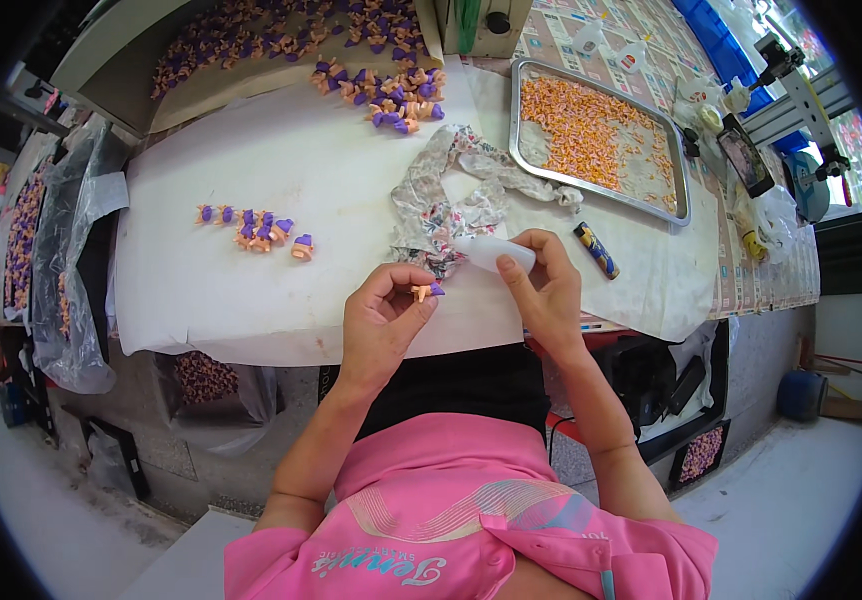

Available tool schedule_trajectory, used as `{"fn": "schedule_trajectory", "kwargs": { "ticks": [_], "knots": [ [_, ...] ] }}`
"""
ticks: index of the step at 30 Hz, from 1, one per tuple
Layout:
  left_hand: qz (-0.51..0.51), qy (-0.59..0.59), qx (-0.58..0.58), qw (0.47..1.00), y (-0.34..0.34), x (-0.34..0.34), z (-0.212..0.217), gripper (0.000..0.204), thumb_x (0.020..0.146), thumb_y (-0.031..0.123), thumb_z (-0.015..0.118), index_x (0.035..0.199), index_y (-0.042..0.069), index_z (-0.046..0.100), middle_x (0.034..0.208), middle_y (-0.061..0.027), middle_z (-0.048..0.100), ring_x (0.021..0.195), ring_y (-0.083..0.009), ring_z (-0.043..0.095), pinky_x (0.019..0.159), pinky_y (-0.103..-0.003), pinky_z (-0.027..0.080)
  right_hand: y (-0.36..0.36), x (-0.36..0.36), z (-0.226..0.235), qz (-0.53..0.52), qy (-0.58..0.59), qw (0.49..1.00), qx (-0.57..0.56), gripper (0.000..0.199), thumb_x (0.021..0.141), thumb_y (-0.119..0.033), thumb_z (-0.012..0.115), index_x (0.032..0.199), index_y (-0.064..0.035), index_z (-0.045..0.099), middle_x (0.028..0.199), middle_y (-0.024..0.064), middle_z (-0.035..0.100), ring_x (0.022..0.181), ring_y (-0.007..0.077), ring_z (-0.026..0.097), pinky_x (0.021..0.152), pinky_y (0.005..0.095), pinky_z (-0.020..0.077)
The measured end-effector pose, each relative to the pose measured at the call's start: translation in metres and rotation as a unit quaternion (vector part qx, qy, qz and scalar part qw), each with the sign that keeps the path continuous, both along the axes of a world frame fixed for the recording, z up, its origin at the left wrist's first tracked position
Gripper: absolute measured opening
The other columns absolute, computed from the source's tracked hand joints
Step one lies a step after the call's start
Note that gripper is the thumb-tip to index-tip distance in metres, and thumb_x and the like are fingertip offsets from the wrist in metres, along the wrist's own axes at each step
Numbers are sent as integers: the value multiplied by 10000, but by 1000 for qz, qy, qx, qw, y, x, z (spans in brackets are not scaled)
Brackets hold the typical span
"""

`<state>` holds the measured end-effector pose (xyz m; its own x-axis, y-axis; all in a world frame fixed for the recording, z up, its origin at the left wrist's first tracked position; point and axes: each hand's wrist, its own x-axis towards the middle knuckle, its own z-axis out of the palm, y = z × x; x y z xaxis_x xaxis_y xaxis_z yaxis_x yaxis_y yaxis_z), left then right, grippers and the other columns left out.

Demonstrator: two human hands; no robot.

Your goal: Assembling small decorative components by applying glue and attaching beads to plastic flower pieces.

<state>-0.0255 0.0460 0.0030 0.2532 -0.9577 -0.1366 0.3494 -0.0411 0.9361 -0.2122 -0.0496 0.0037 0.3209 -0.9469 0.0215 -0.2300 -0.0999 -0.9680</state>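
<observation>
Through the head view, my only feed, I have the left hand (383,318) pinching a small peach-and-purple figure (425,293) between thumb and fingertips, above the near part of the white sheet (211,300). The right hand (555,300) has its thumb and fingers closed around a white bottle (499,252), tipped on its side, its narrow end pointing left over the crumpled floral cloth (431,205). Bottle end and figure are near each other but apart; I can't tell whether anything is coming out. More figures (276,232) lie to the left on the sheet, and a metal tray (516,115) of small orange pieces (591,130) sits ahead on the right. I judge the step in hand to be lining up bottle and figure. From here, I'd say the next move calls for a steady left pinch, the bottle's end brought carefully onto the chosen spot and a light squeeze
</observation>
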Motion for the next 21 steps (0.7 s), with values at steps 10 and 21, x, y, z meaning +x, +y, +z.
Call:
{"fn": "schedule_trajectory", "kwargs": {
  "ticks": [10,21],
  "knots": [
    [-10,-24,-1,1000,-15,-23,10,193,838,-66,651,1016,-3,606,984,-21,587,868,-69,550,804,-209,453,-59,-33,32,13,150,960,-235,182,847,-118,673,1016,-49,675,954,79,666,912,196,607,713,306,460],
    [-17,-9,9,1000,-20,-36,28,216,839,-52,651,1042,6,606,961,-9,596,869,-68,543,796,-198,433,-176,-57,50,-25,355,889,-289,122,807,-129,684,908,-71,720,917,100,656,899,295,576,823,405,454]
  ]
}}
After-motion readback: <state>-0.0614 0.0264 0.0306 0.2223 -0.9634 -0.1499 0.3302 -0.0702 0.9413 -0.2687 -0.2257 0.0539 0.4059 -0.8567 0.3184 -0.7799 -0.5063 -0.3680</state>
